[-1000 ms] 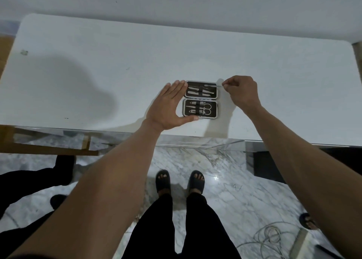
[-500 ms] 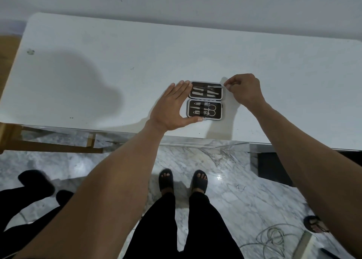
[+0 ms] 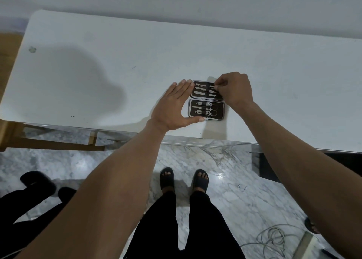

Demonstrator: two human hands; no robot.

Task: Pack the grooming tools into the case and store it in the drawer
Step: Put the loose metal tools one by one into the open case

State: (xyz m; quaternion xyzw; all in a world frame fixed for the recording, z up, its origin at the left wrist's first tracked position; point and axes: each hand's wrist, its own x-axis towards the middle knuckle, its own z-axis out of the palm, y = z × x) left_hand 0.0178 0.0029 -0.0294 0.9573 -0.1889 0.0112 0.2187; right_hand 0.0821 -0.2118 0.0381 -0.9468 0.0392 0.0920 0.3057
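Observation:
A small black grooming case (image 3: 206,109) lies open flat near the front edge of the white table (image 3: 98,72). Both halves hold several metal tools under elastic straps; scissors sit in the near half. My left hand (image 3: 174,105) stays flat and open against the case's left side, thumb along its front edge. My right hand (image 3: 234,91) hovers over the right end of the far half, fingertips pinching a thin metal tool (image 3: 212,86) there. No drawer shows in this view.
A wall runs behind the table. Below the table's front edge is marble floor with my sandalled feet (image 3: 184,180). Another person's dark legs (image 3: 35,196) are at lower left, a coil of cable (image 3: 274,237) at lower right, a wooden frame (image 3: 49,141) at left.
My right hand has moved left from beside the case onto its far half, bringing the thin tool in over the strap. My left hand has kept its place.

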